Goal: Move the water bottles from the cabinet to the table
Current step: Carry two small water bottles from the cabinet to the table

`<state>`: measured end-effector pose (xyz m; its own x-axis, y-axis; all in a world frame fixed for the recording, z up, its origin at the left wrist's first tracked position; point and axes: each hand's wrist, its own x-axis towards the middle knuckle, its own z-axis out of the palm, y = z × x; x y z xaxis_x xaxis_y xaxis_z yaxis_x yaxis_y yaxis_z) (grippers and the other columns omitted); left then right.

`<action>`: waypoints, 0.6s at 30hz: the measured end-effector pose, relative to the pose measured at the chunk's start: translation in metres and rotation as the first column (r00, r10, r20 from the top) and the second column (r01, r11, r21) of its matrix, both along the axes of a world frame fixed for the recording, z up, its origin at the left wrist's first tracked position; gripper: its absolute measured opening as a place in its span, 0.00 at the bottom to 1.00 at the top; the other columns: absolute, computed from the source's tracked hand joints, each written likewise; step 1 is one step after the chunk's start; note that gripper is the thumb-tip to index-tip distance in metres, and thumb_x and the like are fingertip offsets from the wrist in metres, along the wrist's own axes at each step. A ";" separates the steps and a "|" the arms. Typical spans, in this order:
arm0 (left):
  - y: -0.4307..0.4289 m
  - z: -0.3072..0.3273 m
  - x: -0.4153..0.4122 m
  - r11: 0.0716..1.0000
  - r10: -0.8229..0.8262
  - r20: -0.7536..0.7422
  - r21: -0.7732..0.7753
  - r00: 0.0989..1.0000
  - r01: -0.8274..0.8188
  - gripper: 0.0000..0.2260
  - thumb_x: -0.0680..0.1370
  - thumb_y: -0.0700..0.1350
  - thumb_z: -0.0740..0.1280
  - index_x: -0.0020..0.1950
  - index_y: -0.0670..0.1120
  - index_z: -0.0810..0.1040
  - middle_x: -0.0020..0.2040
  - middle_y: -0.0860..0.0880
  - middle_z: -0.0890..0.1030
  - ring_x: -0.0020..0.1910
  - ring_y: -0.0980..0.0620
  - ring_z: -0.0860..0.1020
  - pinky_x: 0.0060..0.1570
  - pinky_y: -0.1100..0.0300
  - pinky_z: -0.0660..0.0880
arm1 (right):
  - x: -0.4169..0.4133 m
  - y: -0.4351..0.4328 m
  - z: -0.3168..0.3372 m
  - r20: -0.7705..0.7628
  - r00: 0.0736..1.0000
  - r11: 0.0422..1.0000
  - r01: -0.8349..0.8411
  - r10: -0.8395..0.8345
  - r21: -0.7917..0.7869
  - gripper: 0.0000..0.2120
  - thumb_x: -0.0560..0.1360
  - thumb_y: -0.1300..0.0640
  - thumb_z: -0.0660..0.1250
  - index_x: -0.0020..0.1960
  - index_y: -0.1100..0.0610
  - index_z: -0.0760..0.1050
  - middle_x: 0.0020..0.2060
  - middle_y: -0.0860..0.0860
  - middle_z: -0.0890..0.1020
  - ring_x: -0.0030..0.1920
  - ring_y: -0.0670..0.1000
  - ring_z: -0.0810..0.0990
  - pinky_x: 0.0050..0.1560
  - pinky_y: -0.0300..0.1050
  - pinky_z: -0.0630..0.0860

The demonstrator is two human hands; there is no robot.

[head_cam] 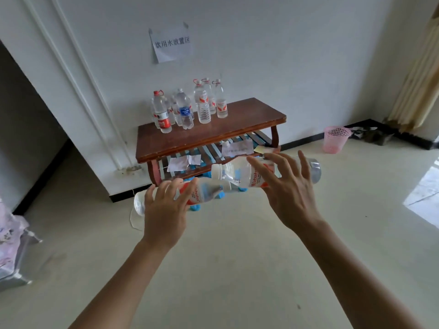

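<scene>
Left hand point(166, 211) grasps a clear plastic bottle point(210, 191), right hand point(288, 189) a second bottle point(237, 173), both cylinders sideways, mid-frame, below a brown wooden table point(228, 129).

Looks like a plain, pretty bare room in somebody's flat. White painted walls point(261, 55), black skirting board point(306, 139), pale shiny floor point(237, 257). There's a low brown wooden table point(213, 132) pushed against the wall, slatted shelf underneath, with a bunch of water bottles point(204, 103) standing on top. A paper sign point(171, 45) with Chinese writing is stuck to the wall above it. There's a pink plastic wastebasket point(336, 138) on the floor, a cream curtain point(418, 74) at far right, a doorway point(23, 127) on the left and a flowery cloth point(9, 238) at the left edge.
</scene>
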<state>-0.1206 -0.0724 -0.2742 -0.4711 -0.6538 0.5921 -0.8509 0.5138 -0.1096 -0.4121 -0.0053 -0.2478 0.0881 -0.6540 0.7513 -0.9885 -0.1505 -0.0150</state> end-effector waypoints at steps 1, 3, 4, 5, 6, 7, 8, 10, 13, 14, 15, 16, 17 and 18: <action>-0.021 0.004 -0.012 1.000 0.006 -0.013 0.015 1.000 -0.005 0.34 0.71 0.41 0.77 0.76 0.50 0.70 0.64 0.41 0.78 0.62 0.38 0.76 0.62 0.36 0.70 | -0.013 -0.021 0.002 0.002 1.000 1.000 -0.002 0.002 0.005 0.49 0.65 0.62 0.83 0.77 0.44 0.62 0.66 0.58 0.75 0.68 0.62 0.71 0.77 0.69 0.54; -0.066 0.015 -0.041 1.000 0.011 -0.050 0.020 0.999 -0.010 0.33 0.73 0.43 0.76 0.76 0.50 0.70 0.64 0.41 0.77 0.63 0.38 0.76 0.63 0.36 0.70 | -0.048 -0.072 0.014 0.014 1.000 1.000 0.010 -0.010 -0.004 0.49 0.63 0.62 0.83 0.77 0.44 0.63 0.66 0.59 0.75 0.68 0.63 0.72 0.76 0.69 0.55; -0.091 0.021 -0.055 1.000 0.005 -0.061 0.011 0.998 -0.005 0.32 0.73 0.44 0.75 0.76 0.49 0.70 0.64 0.41 0.77 0.63 0.38 0.76 0.63 0.35 0.70 | -0.064 -0.100 0.023 0.010 1.000 1.000 0.002 -0.002 -0.017 0.48 0.64 0.62 0.83 0.77 0.45 0.64 0.66 0.59 0.75 0.68 0.63 0.72 0.76 0.69 0.56; -0.109 0.024 -0.065 1.000 0.007 -0.077 0.007 0.997 -0.006 0.31 0.74 0.44 0.73 0.76 0.49 0.69 0.64 0.41 0.77 0.63 0.38 0.76 0.63 0.35 0.71 | -0.076 -0.121 0.029 0.017 1.000 1.000 -0.003 0.003 -0.020 0.47 0.64 0.61 0.83 0.77 0.45 0.65 0.66 0.59 0.76 0.68 0.63 0.73 0.75 0.70 0.57; -0.126 0.027 -0.074 1.000 0.013 -0.095 0.006 0.995 -0.012 0.31 0.74 0.44 0.73 0.76 0.49 0.69 0.64 0.41 0.78 0.64 0.38 0.76 0.63 0.35 0.71 | -0.087 -0.142 0.033 0.019 1.000 0.999 -0.007 0.008 -0.035 0.45 0.66 0.62 0.82 0.77 0.45 0.65 0.66 0.58 0.76 0.67 0.63 0.73 0.75 0.69 0.57; -0.147 0.028 -0.083 1.000 0.022 -0.111 0.015 0.994 -0.020 0.31 0.74 0.44 0.73 0.77 0.49 0.68 0.64 0.41 0.77 0.64 0.38 0.76 0.63 0.34 0.71 | -0.099 -0.167 0.036 0.025 1.000 0.999 -0.018 0.019 -0.038 0.45 0.67 0.62 0.81 0.77 0.45 0.64 0.66 0.58 0.76 0.67 0.63 0.73 0.75 0.69 0.57; -0.164 0.028 -0.090 0.999 0.032 -0.130 0.022 0.991 -0.029 0.32 0.74 0.43 0.73 0.77 0.49 0.67 0.64 0.41 0.77 0.65 0.38 0.76 0.63 0.34 0.71 | -0.107 -0.185 0.037 0.031 0.999 0.999 -0.016 0.017 -0.036 0.45 0.67 0.62 0.81 0.77 0.45 0.63 0.66 0.58 0.76 0.67 0.63 0.73 0.76 0.68 0.57; -0.202 0.024 -0.104 0.999 0.042 -0.152 0.039 0.987 -0.036 0.33 0.73 0.42 0.74 0.77 0.49 0.66 0.64 0.41 0.78 0.65 0.38 0.75 0.63 0.32 0.71 | -0.123 -0.224 0.034 0.012 0.999 0.999 -0.039 0.039 -0.016 0.46 0.67 0.62 0.81 0.78 0.44 0.62 0.66 0.58 0.75 0.67 0.63 0.73 0.76 0.67 0.57; -0.263 0.009 -0.125 0.997 0.052 -0.223 0.063 0.973 -0.039 0.34 0.73 0.41 0.75 0.77 0.50 0.65 0.65 0.43 0.77 0.65 0.40 0.75 0.62 0.32 0.71 | -0.148 -0.289 0.021 -0.018 0.998 0.998 -0.057 0.057 0.013 0.46 0.67 0.62 0.81 0.77 0.44 0.63 0.66 0.58 0.76 0.67 0.62 0.73 0.74 0.69 0.59; -0.283 0.006 -0.131 0.996 0.051 -0.241 0.085 0.969 -0.031 0.35 0.73 0.40 0.75 0.77 0.50 0.66 0.65 0.44 0.78 0.65 0.40 0.75 0.63 0.32 0.71 | -0.155 -0.312 0.018 -0.030 0.998 0.998 -0.060 0.060 0.027 0.46 0.67 0.62 0.81 0.77 0.44 0.63 0.66 0.58 0.76 0.67 0.62 0.73 0.74 0.69 0.60; -0.302 0.000 -0.135 0.995 0.055 -0.261 0.092 0.964 -0.031 0.35 0.73 0.40 0.76 0.77 0.50 0.66 0.65 0.44 0.78 0.65 0.41 0.75 0.62 0.33 0.72 | -0.161 -0.332 0.015 -0.033 0.998 0.998 -0.060 0.061 0.032 0.45 0.67 0.62 0.81 0.77 0.44 0.63 0.66 0.57 0.76 0.67 0.61 0.73 0.73 0.69 0.61; -0.325 -0.005 -0.140 0.994 0.055 -0.282 0.104 0.958 -0.026 0.36 0.72 0.39 0.76 0.77 0.49 0.66 0.65 0.44 0.78 0.65 0.42 0.76 0.62 0.34 0.73 | -0.167 -0.357 0.011 -0.032 0.997 0.997 -0.067 0.068 0.034 0.46 0.67 0.62 0.81 0.77 0.44 0.63 0.66 0.57 0.76 0.66 0.60 0.73 0.72 0.69 0.62; -0.345 -0.010 -0.144 0.993 0.060 -0.302 0.119 0.951 -0.025 0.36 0.72 0.39 0.77 0.77 0.49 0.66 0.65 0.45 0.78 0.65 0.42 0.76 0.61 0.34 0.74 | -0.172 -0.379 0.008 -0.030 0.997 0.996 -0.076 0.077 0.049 0.46 0.67 0.62 0.82 0.78 0.44 0.63 0.66 0.56 0.76 0.66 0.60 0.73 0.71 0.68 0.64; -0.365 -0.014 -0.146 0.992 0.070 -0.332 0.125 0.941 -0.030 0.36 0.72 0.39 0.77 0.77 0.48 0.66 0.65 0.45 0.78 0.65 0.42 0.76 0.60 0.35 0.75 | -0.177 -0.401 0.005 -0.029 0.997 0.995 -0.076 0.077 0.058 0.47 0.66 0.61 0.82 0.78 0.44 0.63 0.66 0.56 0.76 0.66 0.59 0.72 0.70 0.69 0.65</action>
